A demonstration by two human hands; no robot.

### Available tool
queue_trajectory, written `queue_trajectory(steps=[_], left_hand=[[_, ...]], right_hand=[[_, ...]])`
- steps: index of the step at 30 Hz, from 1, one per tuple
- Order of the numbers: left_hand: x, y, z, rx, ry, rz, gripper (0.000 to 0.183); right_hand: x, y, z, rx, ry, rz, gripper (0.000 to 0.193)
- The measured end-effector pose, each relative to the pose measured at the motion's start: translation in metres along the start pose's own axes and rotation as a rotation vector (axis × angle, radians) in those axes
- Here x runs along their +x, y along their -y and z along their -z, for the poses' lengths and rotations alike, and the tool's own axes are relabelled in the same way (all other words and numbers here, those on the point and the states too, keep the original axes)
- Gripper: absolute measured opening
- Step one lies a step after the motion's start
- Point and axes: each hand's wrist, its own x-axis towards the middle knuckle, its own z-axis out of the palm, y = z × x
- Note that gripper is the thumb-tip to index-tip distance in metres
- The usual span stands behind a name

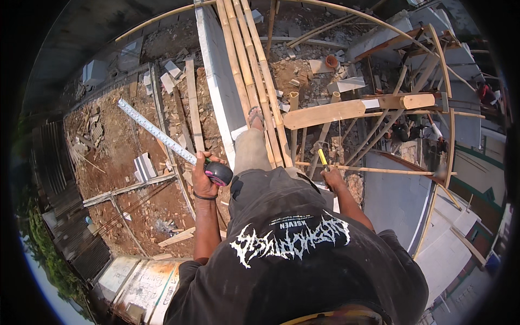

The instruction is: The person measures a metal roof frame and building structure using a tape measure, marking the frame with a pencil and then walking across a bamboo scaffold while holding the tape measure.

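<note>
My left hand grips a black and pink tape measure case. Its pale blade sticks out stiffly up and to the left, over the rubble far below. My right hand holds a tool with a yellow handle, likely a hammer, next to a horizontal bamboo pole. I stand high on a bundle of bamboo poles beside a white block wall. My sandalled foot rests on the poles.
A wooden plank lies across the bamboo scaffold to the right. Below lie red earth, broken blocks, loose boards and corrugated roofing. A grey concrete slab sits at the lower right.
</note>
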Motion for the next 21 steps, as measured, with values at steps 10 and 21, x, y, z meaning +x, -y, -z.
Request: queue_trajectory(steps=[10, 21], left_hand=[[0.078, -0.062, -0.046, 0.179, -0.019, 0.14, 0.032], [0.106, -0.031, -0.075, 0.121, -0.062, 0.235, 0.033]], right_hand=[[0.014, 0.159, 0.035, 0.26, -0.059, 0.096, 0.028], [0.138, 0.225, -0.015, 0.171, -0.18, 0.212, 0.033]])
